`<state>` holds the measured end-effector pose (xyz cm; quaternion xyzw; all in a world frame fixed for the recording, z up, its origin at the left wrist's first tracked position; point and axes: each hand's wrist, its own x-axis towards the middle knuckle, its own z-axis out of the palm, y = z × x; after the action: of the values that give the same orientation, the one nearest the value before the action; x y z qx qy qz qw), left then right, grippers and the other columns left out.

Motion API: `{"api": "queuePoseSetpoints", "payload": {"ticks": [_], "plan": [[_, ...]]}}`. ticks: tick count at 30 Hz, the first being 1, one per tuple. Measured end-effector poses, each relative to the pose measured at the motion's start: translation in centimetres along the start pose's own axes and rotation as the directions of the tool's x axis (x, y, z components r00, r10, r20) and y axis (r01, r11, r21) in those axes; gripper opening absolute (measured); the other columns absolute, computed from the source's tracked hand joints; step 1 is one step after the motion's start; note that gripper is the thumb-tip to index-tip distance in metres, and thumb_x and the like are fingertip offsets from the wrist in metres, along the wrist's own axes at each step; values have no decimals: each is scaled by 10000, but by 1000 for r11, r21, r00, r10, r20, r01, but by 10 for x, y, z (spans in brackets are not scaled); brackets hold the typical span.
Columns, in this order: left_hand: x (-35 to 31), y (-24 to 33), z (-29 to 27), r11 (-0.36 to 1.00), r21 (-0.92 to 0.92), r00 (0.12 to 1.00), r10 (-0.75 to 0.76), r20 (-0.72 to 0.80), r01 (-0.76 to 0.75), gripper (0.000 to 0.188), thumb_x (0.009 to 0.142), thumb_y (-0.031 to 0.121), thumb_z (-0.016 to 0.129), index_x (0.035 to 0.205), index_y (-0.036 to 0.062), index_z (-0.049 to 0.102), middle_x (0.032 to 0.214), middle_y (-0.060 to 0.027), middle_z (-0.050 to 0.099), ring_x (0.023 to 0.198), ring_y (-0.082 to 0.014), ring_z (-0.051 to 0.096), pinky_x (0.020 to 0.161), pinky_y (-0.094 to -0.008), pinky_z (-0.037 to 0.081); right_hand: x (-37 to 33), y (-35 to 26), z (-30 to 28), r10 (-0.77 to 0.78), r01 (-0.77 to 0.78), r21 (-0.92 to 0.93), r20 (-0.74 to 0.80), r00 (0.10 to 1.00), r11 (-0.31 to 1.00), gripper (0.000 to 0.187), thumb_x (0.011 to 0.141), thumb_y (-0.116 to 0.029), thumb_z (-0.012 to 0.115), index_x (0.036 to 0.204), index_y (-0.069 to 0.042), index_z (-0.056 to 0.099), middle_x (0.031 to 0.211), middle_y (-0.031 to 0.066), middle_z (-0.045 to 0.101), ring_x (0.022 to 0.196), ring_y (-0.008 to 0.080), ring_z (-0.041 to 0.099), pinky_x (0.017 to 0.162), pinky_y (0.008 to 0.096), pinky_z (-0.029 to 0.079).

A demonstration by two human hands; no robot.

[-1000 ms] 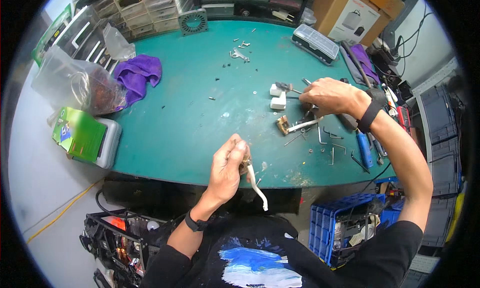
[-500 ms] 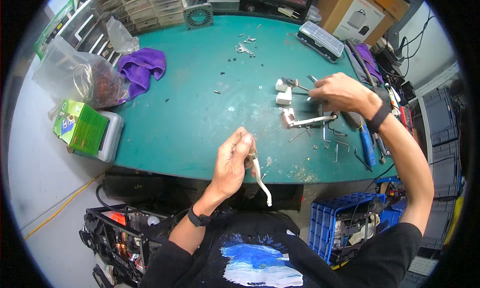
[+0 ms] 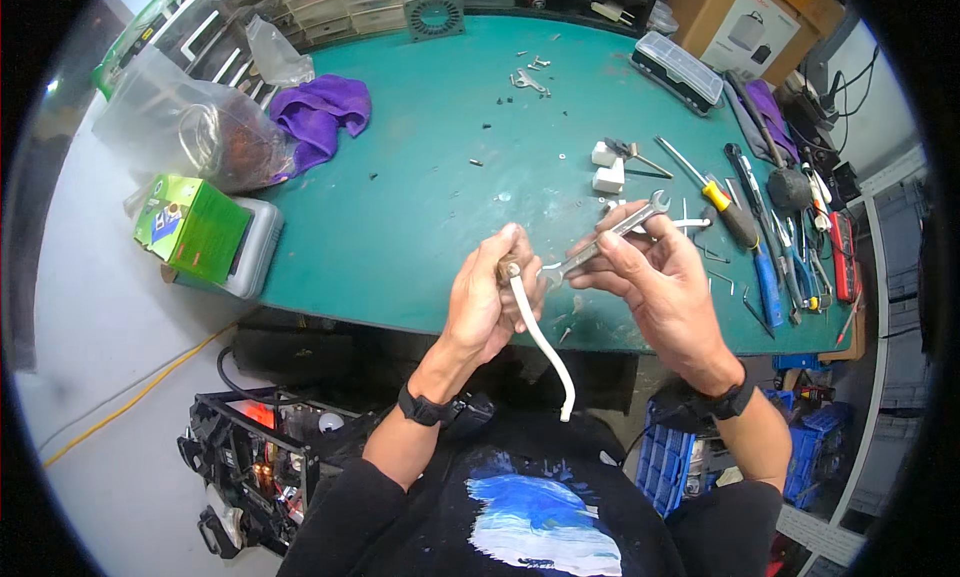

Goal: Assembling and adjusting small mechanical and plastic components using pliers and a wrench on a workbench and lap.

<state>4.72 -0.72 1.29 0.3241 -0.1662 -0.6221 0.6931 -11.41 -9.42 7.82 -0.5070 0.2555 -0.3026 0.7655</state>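
Open tabletop [image 3: 410,227] mid-left, purple cloth [image 3: 318,117] beyond — white blocks [image 3: 607,181], screwdriver [image 3: 711,191] obstructing right side

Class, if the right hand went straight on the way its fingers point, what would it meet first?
The right hand, holding the wrench, would probably meet the left hand first, just to its left; depth is unclear, so it might pass above or below.

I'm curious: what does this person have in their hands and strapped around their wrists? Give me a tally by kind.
Silver open-end wrench: 1
White curved lever: 1
Black wristbands: 2
Total: 4
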Motion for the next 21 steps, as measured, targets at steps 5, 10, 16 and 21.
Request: {"api": "queuePoseSetpoints", "payload": {"ticks": [5, 10, 16, 21], "plan": [[-3, -3, -7, 998, 70, 1000, 7, -15, -6, 400, 1052, 444, 421, 821, 125, 490, 556, 51, 356, 441, -83, 388, 416, -242, 376, 3, 14, 10, 8, -6, 156, -10, 1000, 988, 224, 1014, -122, 574, 1191, -8, 496, 1070, 165, 652, 962, 269, 708, 854, 379, 612], [-5, -2, -4, 998, 61, 997, -17, -72, 22, 393, 1041, 457, 447, 861, 117, 528, 563, 50, 376, 440, -78, 397, 416, -239, 381, 1, 23, 16, 17, -13, 182, -21, 1000, 983, 218, 1024, -132, 555, 1197, -23, 480, 1084, 165, 648, 991, 304, 709, 871, 388, 618], [-6, -1, -7, 999, 32, 996, -38, -75, 40, 389, 1024, 468, 486, 867, 115, 531, 565, 55, 384, 434, -68, 383, 421, -235, 388, -5, 28, 24, 56, -37, 259, -65, 996, 965, 215, 1023, -129, 557, 1189, -21, 474, 1097, 148, 643, 979, 297, 715, 865, 385, 621], [-9, 3, -3, 994, 40, 990, -99, -104, 104, 370, 1013, 455, 515, 855, 120, 523, 568, 54, 384, 437, -61, 374, 419, -232, 380, 2, 29, 16, 79, -76, 196, -8, 997, 978, 232, 1015, -135, 575, 1193, -24, 476, 1091, 133, 638, 974, 289, 717, 848, 371, 624]]}}
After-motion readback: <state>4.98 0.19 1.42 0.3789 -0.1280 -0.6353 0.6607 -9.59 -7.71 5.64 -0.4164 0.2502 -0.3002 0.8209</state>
